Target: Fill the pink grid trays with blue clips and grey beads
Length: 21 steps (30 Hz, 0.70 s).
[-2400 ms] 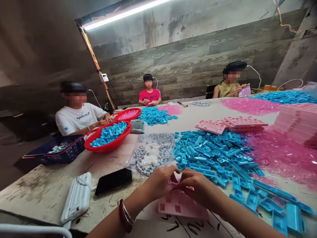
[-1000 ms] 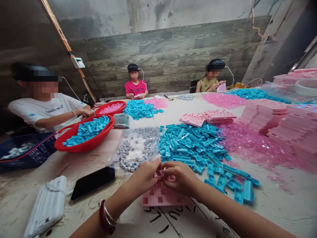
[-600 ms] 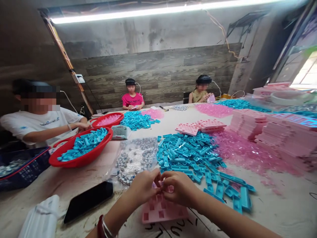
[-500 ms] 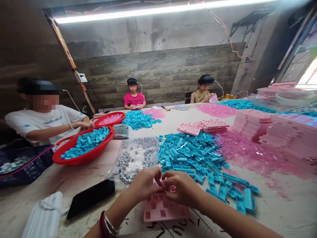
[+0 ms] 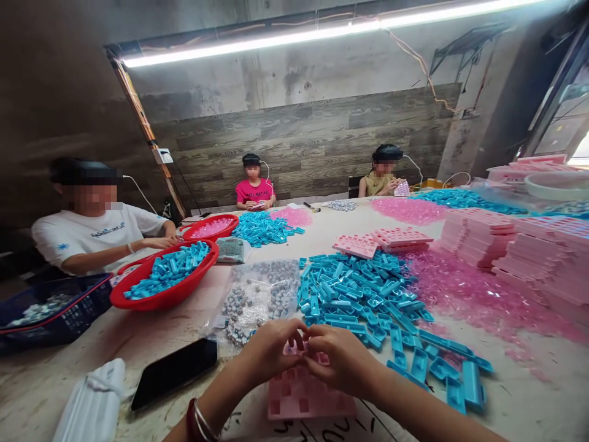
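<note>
A pink board with square holes [image 5: 310,393] lies on the table in front of me. Over its far part my left hand [image 5: 276,347] and my right hand [image 5: 338,356] meet, fingers bent and fingertips together. Whatever is pinched between the fingertips is too small and hidden to name. Just beyond my hands is a heap of turquoise plastic pieces [image 5: 359,288]. Left of the heap lies a clear plastic bag of small grey and white beads [image 5: 262,294]. Pink translucent pieces [image 5: 478,288] spread to the right of the heap.
A black phone [image 5: 175,373] and a white object [image 5: 92,399] lie at left. Behind are a red basin [image 5: 161,301] and a dark blue basket [image 5: 59,319]. Stacked pink boards [image 5: 543,264] stand at right. Three people sit around the table.
The whole view has shifted slightly down and to the right. My hands stay together over the pink board. The person at left has moved a hand along the red basin.
</note>
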Each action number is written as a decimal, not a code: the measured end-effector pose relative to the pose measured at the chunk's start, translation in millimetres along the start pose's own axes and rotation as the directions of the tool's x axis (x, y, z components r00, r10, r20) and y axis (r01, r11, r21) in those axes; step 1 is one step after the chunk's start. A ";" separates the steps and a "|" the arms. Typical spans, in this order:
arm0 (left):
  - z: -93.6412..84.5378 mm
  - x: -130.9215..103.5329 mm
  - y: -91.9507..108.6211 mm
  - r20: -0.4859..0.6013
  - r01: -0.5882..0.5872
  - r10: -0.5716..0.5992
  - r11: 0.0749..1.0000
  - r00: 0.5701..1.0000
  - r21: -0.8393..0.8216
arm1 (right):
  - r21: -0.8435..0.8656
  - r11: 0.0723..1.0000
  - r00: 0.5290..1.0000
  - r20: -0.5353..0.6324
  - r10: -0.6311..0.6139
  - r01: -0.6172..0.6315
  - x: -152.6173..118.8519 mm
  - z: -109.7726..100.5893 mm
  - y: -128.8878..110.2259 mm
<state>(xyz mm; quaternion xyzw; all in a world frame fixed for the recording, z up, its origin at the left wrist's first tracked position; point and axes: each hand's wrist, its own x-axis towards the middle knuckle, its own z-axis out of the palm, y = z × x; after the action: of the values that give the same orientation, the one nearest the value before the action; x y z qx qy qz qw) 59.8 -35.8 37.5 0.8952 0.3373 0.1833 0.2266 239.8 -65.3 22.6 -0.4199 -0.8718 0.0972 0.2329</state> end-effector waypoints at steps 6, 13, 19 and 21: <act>0.3 0.1 3.1 0.016 0.031 -0.030 0.999 0.999 -0.022 | 0.085 0.996 0.999 0.032 0.022 -0.025 -4.0 -3.4 -2.9; 6.9 -0.4 5.2 -0.011 0.032 -0.032 0.999 0.999 -0.031 | 0.138 0.990 0.999 0.044 -0.027 0.020 -11.2 -2.8 -0.2; 6.0 0.3 5.3 0.017 0.065 -0.065 0.996 0.998 -0.052 | 0.118 0.992 0.997 0.059 -0.052 0.045 -10.7 -7.8 -1.5; 6.0 -0.3 4.3 0.014 0.063 -0.062 0.996 0.998 -0.067 | 0.098 0.994 0.996 0.067 -0.064 0.057 -10.7 -8.2 -1.5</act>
<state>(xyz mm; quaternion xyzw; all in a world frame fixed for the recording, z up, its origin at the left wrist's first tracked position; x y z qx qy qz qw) 64.7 -40.6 34.8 0.8772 0.3573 0.1820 0.2642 248.5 -74.8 26.8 -0.3780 -0.8861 0.1464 0.2249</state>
